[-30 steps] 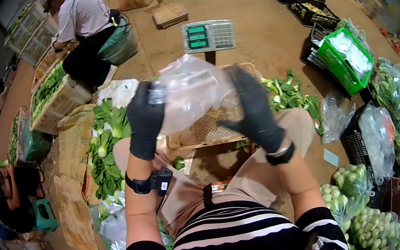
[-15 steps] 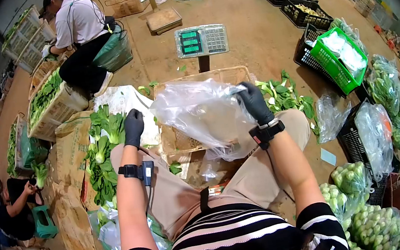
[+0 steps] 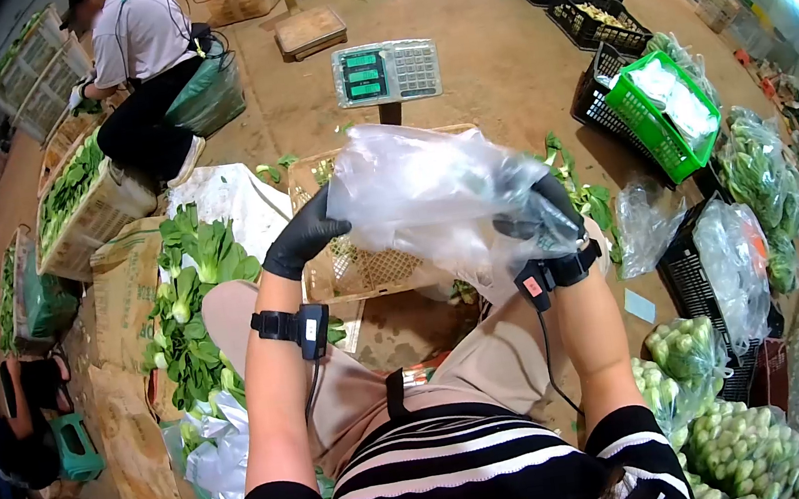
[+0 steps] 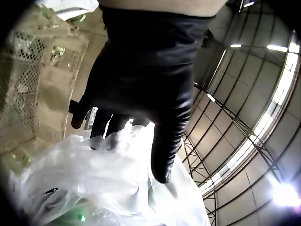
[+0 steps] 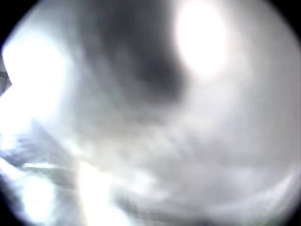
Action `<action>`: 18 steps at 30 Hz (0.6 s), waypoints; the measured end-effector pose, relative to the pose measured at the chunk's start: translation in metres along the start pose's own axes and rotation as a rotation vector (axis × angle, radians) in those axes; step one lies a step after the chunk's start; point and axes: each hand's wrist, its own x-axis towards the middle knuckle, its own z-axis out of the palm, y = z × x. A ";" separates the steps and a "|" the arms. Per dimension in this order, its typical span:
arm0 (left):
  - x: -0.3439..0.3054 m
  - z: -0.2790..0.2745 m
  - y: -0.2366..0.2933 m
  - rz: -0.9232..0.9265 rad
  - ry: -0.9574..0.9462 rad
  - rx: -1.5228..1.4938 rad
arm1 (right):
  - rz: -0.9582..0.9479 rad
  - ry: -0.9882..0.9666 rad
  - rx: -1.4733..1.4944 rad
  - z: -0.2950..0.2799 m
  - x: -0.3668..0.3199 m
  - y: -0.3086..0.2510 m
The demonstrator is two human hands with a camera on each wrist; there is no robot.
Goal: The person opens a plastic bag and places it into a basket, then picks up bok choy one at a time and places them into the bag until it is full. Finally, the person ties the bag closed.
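On the left, your left hand (image 3: 305, 239) has its fingers fairly straight, thumb apart, against the clear bag (image 3: 415, 179), so slack film could slip off them. The bag spans your hands above the crate (image 3: 350, 274); sagging, it could snag the rim. At the right, film veils your right hand (image 3: 553, 201): whether it grips I can't tell, and tangled fingers could tear the plastic.

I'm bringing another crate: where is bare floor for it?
Bare floor lies between the scale display and the black crates. It's crowded left, with loose greens, and right, with bagged vegetables. The plastic bag covers part of the pale crate.
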 end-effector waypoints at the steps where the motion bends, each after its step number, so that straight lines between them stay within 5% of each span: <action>1: -0.005 0.003 0.004 -0.026 -0.071 -0.018 | -0.158 0.273 0.029 -0.001 -0.006 0.002; 2: -0.011 0.007 0.008 -0.055 -0.141 -0.036 | -0.316 0.546 0.059 0.008 -0.008 0.004; 3: -0.016 0.003 0.000 -0.093 -0.131 -0.029 | -0.338 0.138 0.171 -0.017 -0.010 0.000; 4: -0.018 0.005 -0.001 -0.095 -0.130 -0.030 | -0.341 0.090 0.229 -0.023 -0.010 -0.005; 7: -0.024 0.021 0.007 0.074 -0.198 -0.491 | -0.462 0.091 0.203 -0.033 -0.008 -0.002; 10: -0.019 0.024 0.007 -0.012 -0.035 -0.476 | -0.491 0.268 0.311 -0.020 -0.003 0.004; 12: -0.013 0.020 -0.020 -0.123 0.010 -0.198 | -0.359 0.018 0.397 -0.015 0.004 0.009; 13: -0.012 0.018 -0.039 -0.156 -0.019 -0.186 | -0.415 0.238 0.280 0.000 0.002 0.013; 14: -0.011 0.021 -0.043 -0.189 -0.048 -0.175 | -0.411 0.236 0.282 -0.001 0.005 0.016; 18: -0.010 0.041 -0.045 0.012 -0.051 0.206 | -0.336 0.042 0.303 -0.029 0.009 0.025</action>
